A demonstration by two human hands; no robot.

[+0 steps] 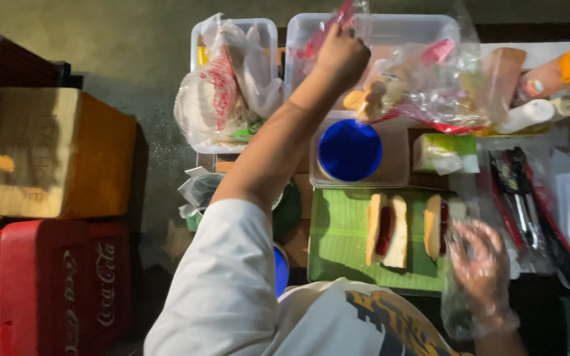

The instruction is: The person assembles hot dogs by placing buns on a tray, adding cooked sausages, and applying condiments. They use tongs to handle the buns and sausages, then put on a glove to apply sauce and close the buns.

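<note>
At top centre the bare left hand (342, 54) pinches a thin, crinkly clear plastic bag (423, 86), light and slippery, best gripped at its gathered top, while the gloved right hand (479, 264) hovers open beside two soft split buns with red filling (387, 231)

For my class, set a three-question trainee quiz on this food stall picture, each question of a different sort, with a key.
1. True or false: the right hand wears a clear plastic glove.
2. Which does the left hand reach up to? A) the round blue lid B) a clear plastic bag over the clear tub C) the tongs
3. How many filled split buns lie on the green leaf-lined tray?

Key
1. True.
2. B. Its grip is closed around the bag's top.
3. Two: one bun in the middle, a second bun beside the gloved hand.
</note>
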